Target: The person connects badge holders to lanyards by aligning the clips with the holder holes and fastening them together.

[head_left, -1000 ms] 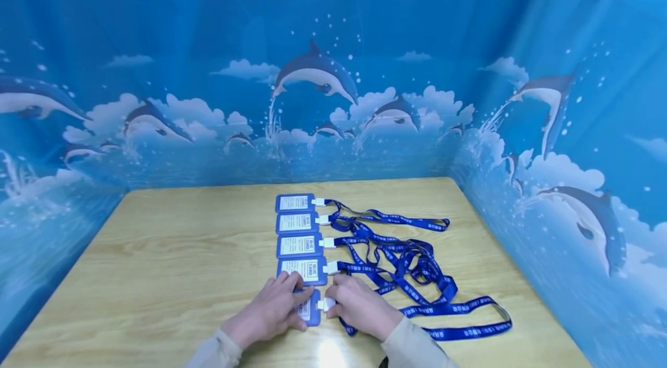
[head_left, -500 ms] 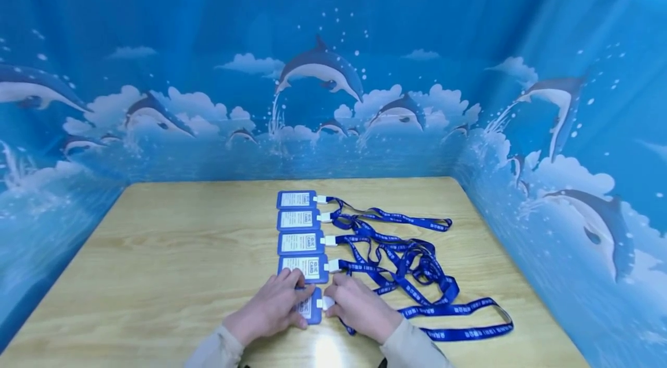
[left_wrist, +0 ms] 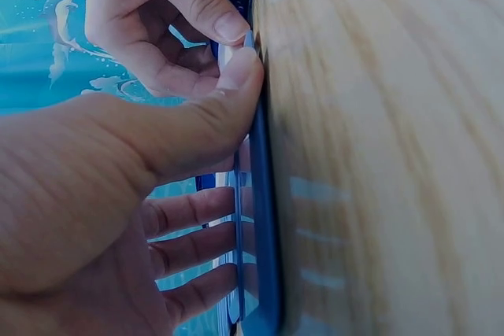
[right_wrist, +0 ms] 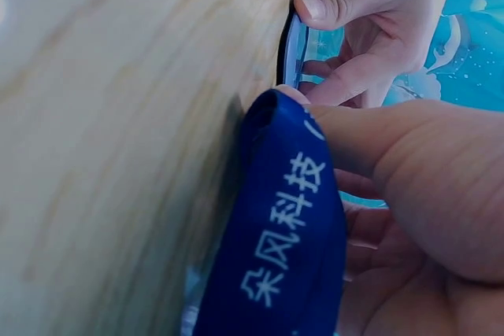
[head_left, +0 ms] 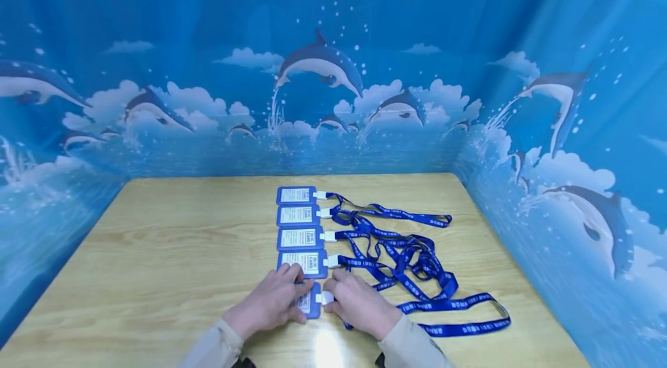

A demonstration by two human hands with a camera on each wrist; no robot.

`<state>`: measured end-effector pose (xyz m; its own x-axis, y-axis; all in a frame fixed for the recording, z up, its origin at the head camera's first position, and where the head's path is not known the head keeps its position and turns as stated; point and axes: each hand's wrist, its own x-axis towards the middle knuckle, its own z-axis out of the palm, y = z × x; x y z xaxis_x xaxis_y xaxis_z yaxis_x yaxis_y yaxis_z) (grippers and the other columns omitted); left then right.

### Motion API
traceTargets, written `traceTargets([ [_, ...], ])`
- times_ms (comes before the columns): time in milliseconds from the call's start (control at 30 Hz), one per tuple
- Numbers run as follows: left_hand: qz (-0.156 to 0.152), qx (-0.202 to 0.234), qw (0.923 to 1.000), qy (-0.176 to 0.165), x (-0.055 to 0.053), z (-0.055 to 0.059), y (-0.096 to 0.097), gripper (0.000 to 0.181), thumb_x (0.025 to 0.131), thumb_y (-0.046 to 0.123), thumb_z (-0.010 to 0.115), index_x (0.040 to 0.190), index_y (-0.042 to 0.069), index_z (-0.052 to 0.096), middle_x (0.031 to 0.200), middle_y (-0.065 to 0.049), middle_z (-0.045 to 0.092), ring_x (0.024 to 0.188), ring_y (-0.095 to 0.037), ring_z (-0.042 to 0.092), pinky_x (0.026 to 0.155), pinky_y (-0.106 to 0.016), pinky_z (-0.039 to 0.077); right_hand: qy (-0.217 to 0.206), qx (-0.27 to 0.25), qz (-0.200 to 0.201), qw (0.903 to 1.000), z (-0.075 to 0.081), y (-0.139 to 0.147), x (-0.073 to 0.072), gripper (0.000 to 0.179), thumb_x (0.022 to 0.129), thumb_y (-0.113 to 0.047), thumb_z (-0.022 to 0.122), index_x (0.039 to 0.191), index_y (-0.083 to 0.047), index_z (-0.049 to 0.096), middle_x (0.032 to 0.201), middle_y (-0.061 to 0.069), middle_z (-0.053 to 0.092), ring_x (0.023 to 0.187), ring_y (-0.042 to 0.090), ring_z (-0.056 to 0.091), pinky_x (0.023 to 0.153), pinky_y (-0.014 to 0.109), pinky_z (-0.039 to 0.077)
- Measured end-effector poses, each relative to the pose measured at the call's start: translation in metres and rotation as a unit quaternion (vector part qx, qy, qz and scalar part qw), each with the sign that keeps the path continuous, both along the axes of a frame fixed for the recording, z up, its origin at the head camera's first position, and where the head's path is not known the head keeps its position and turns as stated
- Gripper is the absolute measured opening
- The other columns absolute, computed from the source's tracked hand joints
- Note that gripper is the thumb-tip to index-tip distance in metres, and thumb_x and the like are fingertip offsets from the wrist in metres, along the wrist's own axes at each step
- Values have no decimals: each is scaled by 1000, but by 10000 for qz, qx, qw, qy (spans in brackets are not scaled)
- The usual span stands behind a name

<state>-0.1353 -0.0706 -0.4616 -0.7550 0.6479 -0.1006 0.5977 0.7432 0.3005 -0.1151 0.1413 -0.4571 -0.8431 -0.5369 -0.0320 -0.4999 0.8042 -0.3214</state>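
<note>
A blue ID badge holder (head_left: 312, 301) lies flat on the table, nearest in a column of such holders. My left hand (head_left: 271, 301) grips it, thumb at the near edge and fingers over its left part; they hide much of its card. In the left wrist view the thumb sits on the blue rim (left_wrist: 264, 218). My right hand (head_left: 363, 305) pinches the white clip (head_left: 326, 297) at the holder's right end. From that clip runs a blue lanyard (right_wrist: 283, 218) with white characters, looped beside the right thumb in the right wrist view.
Several more blue badge holders (head_left: 301, 238) line up behind, clips to the right. Their blue lanyards (head_left: 417, 258) lie tangled on the right of the wooden table (head_left: 172, 252). One lanyard loop (head_left: 469, 330) reaches toward the front right. A dolphin-print curtain (head_left: 234, 78) surrounds the back and sides.
Both hands keep their hold on the nearest badge holder and its clip, with hardly any movement. The whole view shifts slightly.
</note>
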Motion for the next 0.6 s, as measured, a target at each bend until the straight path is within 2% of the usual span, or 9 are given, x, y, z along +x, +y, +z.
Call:
traceTargets([
  [233,-7,-75,10000,6,1,-2,2,76,76,47,81,139,12,61,110,4,54,92,-8,41,79,-25,44,-211,106,-108,9997,-2,-1,-2,28,86,-24,80,111,-12,74,101,-5,64,85,2,58,75,18,55],
  [600,-136,-310,9992,232,1,-1,4,77,77,48,80,141,10,59,107,3,52,92,-9,41,77,-24,44,-138,177,-86,9997,-4,0,-4,29,86,-25,80,111,-13,74,101,-5,64,84,3,58,75,19,56],
])
